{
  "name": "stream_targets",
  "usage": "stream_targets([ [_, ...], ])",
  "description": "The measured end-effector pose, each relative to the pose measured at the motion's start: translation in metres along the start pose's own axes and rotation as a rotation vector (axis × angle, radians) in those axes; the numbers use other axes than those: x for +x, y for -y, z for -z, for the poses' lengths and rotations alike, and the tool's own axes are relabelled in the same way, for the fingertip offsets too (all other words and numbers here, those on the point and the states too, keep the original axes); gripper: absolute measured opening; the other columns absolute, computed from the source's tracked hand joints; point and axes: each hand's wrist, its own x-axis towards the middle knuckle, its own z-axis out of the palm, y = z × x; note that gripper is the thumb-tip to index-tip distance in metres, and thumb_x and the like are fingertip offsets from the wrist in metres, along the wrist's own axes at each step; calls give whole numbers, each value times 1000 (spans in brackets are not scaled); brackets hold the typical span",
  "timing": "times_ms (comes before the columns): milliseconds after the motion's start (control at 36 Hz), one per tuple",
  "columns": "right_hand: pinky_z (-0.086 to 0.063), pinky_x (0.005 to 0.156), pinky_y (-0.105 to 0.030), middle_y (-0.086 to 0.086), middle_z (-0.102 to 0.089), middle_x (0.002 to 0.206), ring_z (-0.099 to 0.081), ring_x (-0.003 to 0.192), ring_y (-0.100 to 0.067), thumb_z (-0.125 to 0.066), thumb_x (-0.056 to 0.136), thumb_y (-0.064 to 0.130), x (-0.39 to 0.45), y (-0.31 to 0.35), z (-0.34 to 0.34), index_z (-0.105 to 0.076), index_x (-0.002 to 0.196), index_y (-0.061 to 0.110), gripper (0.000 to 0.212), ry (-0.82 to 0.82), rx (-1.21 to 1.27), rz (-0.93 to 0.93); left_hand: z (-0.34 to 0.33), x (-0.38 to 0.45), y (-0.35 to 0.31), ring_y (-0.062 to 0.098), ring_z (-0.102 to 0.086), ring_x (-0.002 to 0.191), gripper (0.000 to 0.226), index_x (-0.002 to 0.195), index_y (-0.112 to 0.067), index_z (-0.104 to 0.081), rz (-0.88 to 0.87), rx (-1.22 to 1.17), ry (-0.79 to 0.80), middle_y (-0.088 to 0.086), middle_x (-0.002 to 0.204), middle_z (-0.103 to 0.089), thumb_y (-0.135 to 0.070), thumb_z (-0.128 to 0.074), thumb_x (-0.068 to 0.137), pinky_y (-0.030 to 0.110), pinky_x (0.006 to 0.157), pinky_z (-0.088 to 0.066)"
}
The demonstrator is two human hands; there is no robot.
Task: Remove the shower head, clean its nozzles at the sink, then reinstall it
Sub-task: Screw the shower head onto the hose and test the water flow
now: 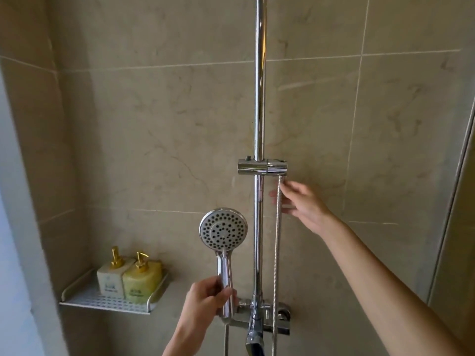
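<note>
Shower head is off its holder, the left hand gripping its handle. Right hand, fingers relaxed, touches the hose. Guide the hose clear of the rail before carrying.

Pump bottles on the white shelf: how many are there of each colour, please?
Grey-white pump bottle: 1
Yellow-green pump bottle: 1
Total: 2, standing side by side on the shelf.

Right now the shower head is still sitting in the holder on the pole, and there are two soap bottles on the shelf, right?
Not quite. The head view shows the shower head out of the holder, gripped by the left hand. Two soap bottles do stand on the shelf.
</note>
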Motion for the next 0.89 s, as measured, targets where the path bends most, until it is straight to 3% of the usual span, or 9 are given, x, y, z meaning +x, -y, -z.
stream_targets([
  [194, -52, 77, -33, -9, -72, 96, -67, 85, -21, -49, 104, 20, 1, -6, 1, -62, 119, 2, 27, 9, -1, 22, -4, 6, -3, 32, -74, 73, 6, 87, 12, -68, 0, 4, 29, 23, 76, -74, 8, -63, 89, 33, 55, -51],
  [306, -48, 73, -31, -7, -69, 88, -64, 79, -19, -47, 104, 19, 3, -3, -2, -64, 104, 8, 20, -12, -5, 51, -4, 9, -3, 31, -76, 75, 6, 88, 14, -66, -6, 6, 28, 22, 74, -72, 11, -61, 88, 32, 57, -52],
  [444, -46, 75, -33, -4, -68, 86, -63, 83, -18, -48, 104, 22, 6, -3, 1, -65, 104, 10, 21, -8, -32, 70, -5, 13, -1, 44, -73, 85, 8, 85, 8, -70, -6, 9, 20, 21, 77, -75, 9, -63, 88, 40, 67, -50],
  [583, -46, 70, -30, 0, -71, 83, -63, 83, -15, -51, 103, 24, 9, -4, 4, -67, 99, 16, 18, -21, -15, 73, -7, 14, 0, 34, -76, 79, 6, 87, 9, -69, 17, -6, 20, 21, 78, -75, 9, -63, 88, 35, 60, -54],
  [722, -40, 69, -29, 5, -71, 77, -63, 78, -11, -50, 103, 21, 13, 5, 1, -66, 93, 19, 20, -70, 38, 84, -9, 15, 0, 33, -76, 79, 8, 88, 8, -70, 12, 14, 25, 21, 79, -76, 8, -63, 89, 39, 66, -57],
  [889, -44, 68, -31, -6, -66, 78, -62, 72, -17, -44, 105, 7, 19, 10, 0, -62, 88, 10, 25, -75, 208, 2, -8, 17, 0, 35, -75, 78, 6, 87, 6, -71, 12, 25, 21, 23, 78, -75, 5, -66, 87, 44, 72, -53],
])
